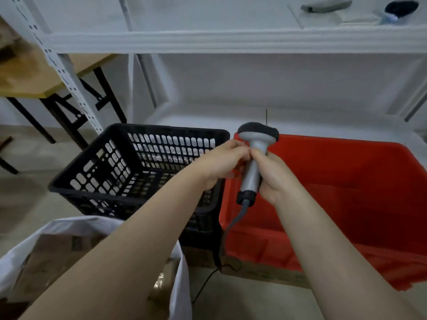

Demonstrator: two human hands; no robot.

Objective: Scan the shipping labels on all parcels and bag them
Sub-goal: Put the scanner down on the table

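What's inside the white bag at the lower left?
Brown cardboard parcels lie inside the white bag, at least two by the look of it. The left forearm crosses over the bag's right side, so whatever lies beneath it is hidden.

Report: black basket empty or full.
Empty as far as visible: the black perforated plastic basket shows only bare floor; an arm hides part.

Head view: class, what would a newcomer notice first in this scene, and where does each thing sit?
The grey barcode scanner at centre stands out, gripped by the right hand on its handle while the left hand meets it with curled fingers near the neck. Behind it sit a bright red bin on the right and a black slotted basket on the left. At lower left, a white bag holds cardboard parcels.
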